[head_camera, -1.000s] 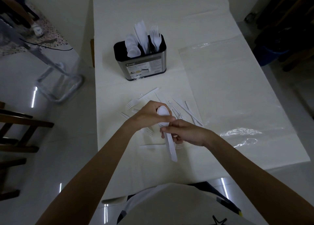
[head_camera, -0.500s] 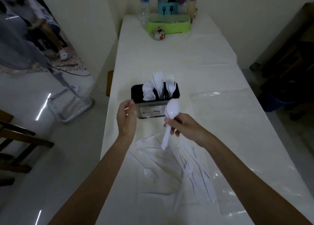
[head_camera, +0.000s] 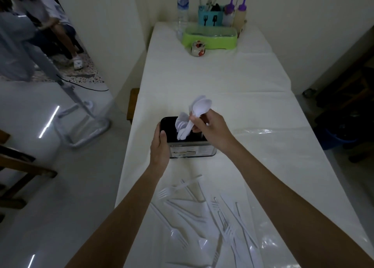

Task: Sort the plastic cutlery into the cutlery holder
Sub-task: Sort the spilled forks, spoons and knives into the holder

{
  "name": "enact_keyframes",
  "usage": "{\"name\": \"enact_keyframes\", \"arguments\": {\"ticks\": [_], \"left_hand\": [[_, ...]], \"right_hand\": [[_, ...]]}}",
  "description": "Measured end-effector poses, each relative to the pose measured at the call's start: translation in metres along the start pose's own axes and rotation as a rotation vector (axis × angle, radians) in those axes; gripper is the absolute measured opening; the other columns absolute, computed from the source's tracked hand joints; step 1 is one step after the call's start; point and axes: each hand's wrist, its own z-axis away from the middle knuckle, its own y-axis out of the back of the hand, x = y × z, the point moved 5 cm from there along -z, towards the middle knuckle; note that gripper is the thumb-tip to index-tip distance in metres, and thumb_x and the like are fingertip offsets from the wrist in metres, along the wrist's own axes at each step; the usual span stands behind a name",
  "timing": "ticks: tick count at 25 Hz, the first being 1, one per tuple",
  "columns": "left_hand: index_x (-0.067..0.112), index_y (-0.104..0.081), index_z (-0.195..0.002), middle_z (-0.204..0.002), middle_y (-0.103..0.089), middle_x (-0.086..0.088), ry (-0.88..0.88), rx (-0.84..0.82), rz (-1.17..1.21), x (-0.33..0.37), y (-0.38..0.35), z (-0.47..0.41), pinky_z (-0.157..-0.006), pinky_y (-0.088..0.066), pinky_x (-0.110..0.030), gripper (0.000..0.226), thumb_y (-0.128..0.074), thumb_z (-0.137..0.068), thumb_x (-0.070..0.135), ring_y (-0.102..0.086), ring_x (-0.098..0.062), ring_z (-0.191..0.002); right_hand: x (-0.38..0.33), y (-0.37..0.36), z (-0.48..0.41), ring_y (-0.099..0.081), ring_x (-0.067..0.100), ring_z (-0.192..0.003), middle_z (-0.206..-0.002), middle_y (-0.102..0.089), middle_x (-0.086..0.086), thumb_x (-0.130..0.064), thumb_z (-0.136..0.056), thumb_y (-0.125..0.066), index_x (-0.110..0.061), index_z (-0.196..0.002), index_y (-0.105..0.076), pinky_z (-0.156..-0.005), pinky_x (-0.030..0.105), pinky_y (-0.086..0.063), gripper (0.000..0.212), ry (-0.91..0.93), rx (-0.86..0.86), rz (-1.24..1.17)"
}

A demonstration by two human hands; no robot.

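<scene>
A: Pinching what, that right hand (head_camera: 210,126)?
B: A smooth white plastic spoon (head_camera: 199,108), bowl up, handle tip inside the black-topped brushed-metal cutlery holder (head_camera: 192,152), among other spoons.
A: The left hand (head_camera: 160,146)?
B: Gripping the holder's left side. Its label starts "Kos"; the rest is blurred. Thin white plastic forks and knives (head_camera: 212,211) lie on the glossy table cover (head_camera: 222,81).

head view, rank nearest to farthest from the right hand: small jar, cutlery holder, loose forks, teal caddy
1. cutlery holder, directly beneath the right hand, which holds a spoon over it
2. loose forks, lying nearer the person
3. small jar, far end, in front of the green tray
4. teal caddy, behind that tray
</scene>
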Motion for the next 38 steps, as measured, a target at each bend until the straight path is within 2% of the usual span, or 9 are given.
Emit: {"name": "enact_keyframes", "arguments": {"ticks": [5, 12, 16, 20, 24, 28, 34, 36, 38], "left_hand": [[0.017, -0.028, -0.147, -0.148, -0.039, -0.004, -0.001, 0.03, 0.009, -0.001, -0.002, 0.002, -0.113, -0.033, -0.037, 0.046, -0.029, -0.103, 0.029, -0.039, -0.019, -0.135], [0.018, -0.027, -0.147, -0.144, -0.041, 0.001, -0.008, 0.024, 0.008, 0.005, -0.003, 0.007, -0.084, -0.04, 0.0, 0.045, -0.027, -0.103, 0.026, -0.044, -0.011, -0.126], [0.02, -0.025, -0.148, -0.15, -0.036, -0.001, 0.009, 0.038, 0.004, 0.005, -0.002, 0.009, -0.104, -0.034, -0.022, 0.045, -0.027, -0.103, 0.027, -0.037, -0.015, -0.134], [0.02, -0.026, -0.148, -0.149, -0.037, -0.002, 0.026, 0.028, 0.015, 0.007, -0.002, 0.008, -0.099, -0.033, -0.017, 0.045, -0.028, -0.103, 0.025, -0.038, -0.013, -0.132], [0.021, -0.025, -0.148, -0.147, -0.038, 0.0, 0.064, 0.022, -0.001, 0.008, -0.002, 0.009, -0.071, -0.037, 0.003, 0.045, -0.028, -0.103, 0.026, -0.042, -0.008, -0.121], [0.02, -0.022, -0.149, -0.147, -0.036, -0.001, 0.083, 0.011, -0.008, 0.014, -0.003, 0.014, -0.061, -0.035, 0.009, 0.046, -0.026, -0.103, 0.026, -0.04, -0.006, -0.117], [0.018, -0.021, -0.149, -0.149, -0.034, -0.002, 0.094, -0.007, -0.011, 0.02, -0.005, 0.018, -0.058, -0.031, 0.011, 0.046, -0.024, -0.104, 0.024, -0.035, -0.003, -0.115], [0.019, -0.021, -0.149, -0.15, -0.033, -0.002, 0.094, -0.01, -0.018, 0.02, -0.004, 0.017, -0.058, -0.031, 0.012, 0.046, -0.025, -0.104, 0.025, -0.035, -0.003, -0.116], [0.019, -0.02, -0.149, -0.151, -0.032, -0.002, 0.083, -0.016, -0.041, 0.018, -0.003, 0.016, -0.061, -0.031, 0.012, 0.046, -0.025, -0.104, 0.027, -0.035, -0.003, -0.117]], "right_hand": [[0.01, -0.004, 0.004, -0.063, 0.031, -0.071, -0.074, -0.063, 0.017, -0.026, -0.092, -0.056, 0.0, -0.086, -0.057, -0.067, 0.044, -0.052, 0.026, 0.118, 0.109, 0.095], [0.008, -0.016, 0.021, -0.051, 0.022, -0.06, -0.071, -0.053, 0.013, -0.028, -0.089, -0.06, 0.002, -0.082, -0.051, -0.056, 0.03, -0.041, 0.033, 0.235, 0.099, 0.189], [0.02, -0.018, 0.027, -0.053, 0.008, -0.058, -0.065, -0.056, 0.003, -0.029, -0.087, -0.065, 0.003, -0.082, -0.057, -0.054, 0.018, -0.039, 0.033, 0.122, 0.153, 0.096], [0.026, -0.009, 0.024, -0.051, -0.001, -0.058, -0.065, -0.054, -0.007, -0.022, -0.086, -0.066, -0.002, -0.089, -0.064, -0.057, 0.011, -0.037, 0.021, 0.076, 0.071, 0.118], [0.027, -0.018, 0.012, -0.053, 0.02, -0.083, -0.092, -0.052, 0.01, -0.02, -0.084, -0.068, 0.001, -0.092, -0.064, -0.066, 0.019, -0.029, 0.023, 0.1, -0.088, 0.463], [0.014, -0.013, 0.027, -0.043, 0.006, -0.094, -0.114, -0.05, 0.009, -0.012, -0.081, -0.069, -0.003, -0.119, -0.05, -0.075, 0.01, -0.035, 0.043, 0.177, 0.136, 0.332], [0.001, -0.023, 0.04, -0.025, 0.005, -0.139, -0.156, -0.026, 0.001, -0.004, -0.099, -0.036, -0.019, -0.147, -0.024, -0.114, 0.015, -0.021, 0.052, 0.439, -0.008, 0.48], [-0.003, -0.023, 0.041, -0.035, 0.008, -0.136, -0.157, -0.021, -0.004, 0.0, -0.097, -0.038, -0.026, -0.148, -0.018, -0.104, 0.029, -0.044, 0.061, 0.491, 0.02, 0.507], [-0.004, -0.025, 0.044, -0.044, 0.018, -0.132, -0.155, -0.026, 0.004, 0.013, -0.088, -0.043, -0.013, -0.148, -0.024, -0.085, 0.027, -0.054, 0.068, 0.611, 0.042, 0.608]]}}
